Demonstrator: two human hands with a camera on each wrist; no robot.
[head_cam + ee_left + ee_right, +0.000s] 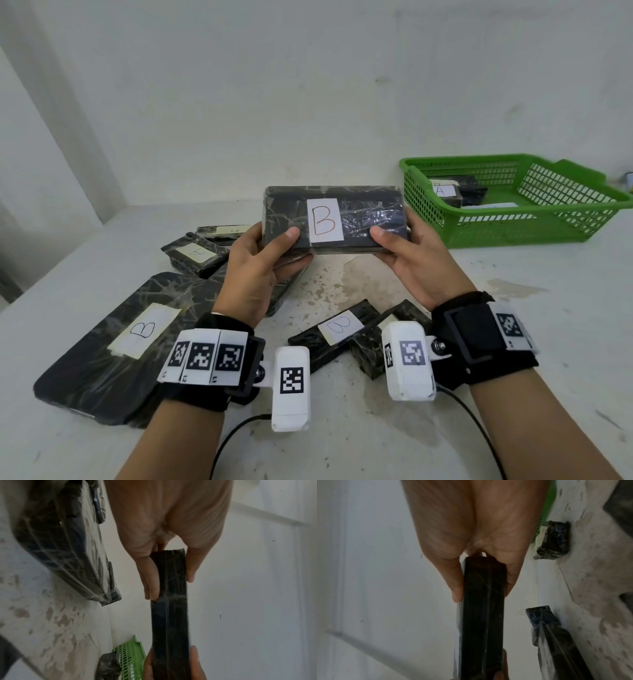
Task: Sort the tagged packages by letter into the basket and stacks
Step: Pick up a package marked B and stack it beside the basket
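Observation:
A flat black wrapped package [363, 209] with a white tag reading B is held above the table, its tag facing me. My left hand [270, 253] grips its left end, thumb on the tagged face and fingers behind. My right hand [400, 251] grips the right end the same way. In the left wrist view the package [169, 601] shows edge-on between thumb and fingers. The right wrist view gives the same edge-on look at the package [481, 615]. A green basket [582, 219] at the back right holds a package tagged A [445, 193].
On the white table lie a large B package [113, 349] at the left, an A package [195, 253] behind it, and a small B package [335, 329] with another black package [373, 356] near my wrists. A white wall rises close behind.

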